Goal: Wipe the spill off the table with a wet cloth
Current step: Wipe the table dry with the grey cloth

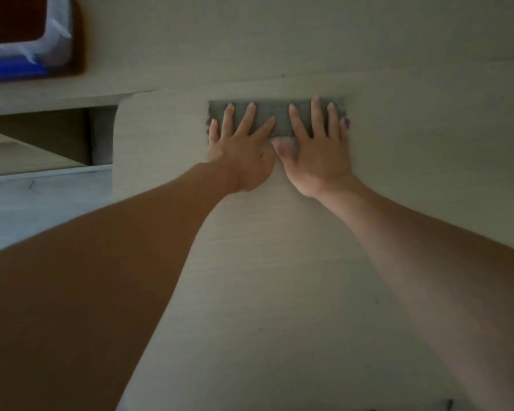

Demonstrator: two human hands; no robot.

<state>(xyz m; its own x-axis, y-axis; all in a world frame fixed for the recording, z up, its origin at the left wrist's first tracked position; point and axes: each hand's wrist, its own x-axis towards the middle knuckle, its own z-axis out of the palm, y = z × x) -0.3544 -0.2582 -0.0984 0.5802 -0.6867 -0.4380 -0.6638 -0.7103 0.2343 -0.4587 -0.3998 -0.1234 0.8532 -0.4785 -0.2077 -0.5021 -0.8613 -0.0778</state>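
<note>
The grey cloth [275, 118] lies folded flat on the pale table [279, 277], toward twelve o'clock of the view. Left hand [241, 146] and right hand [318, 146] press it side by side, fingers straight and spread, thumbs nearly touching. This looks like the wiping step; no spill shows. Next, likely an even pull toward six o'clock, keeping both palms flat
</note>
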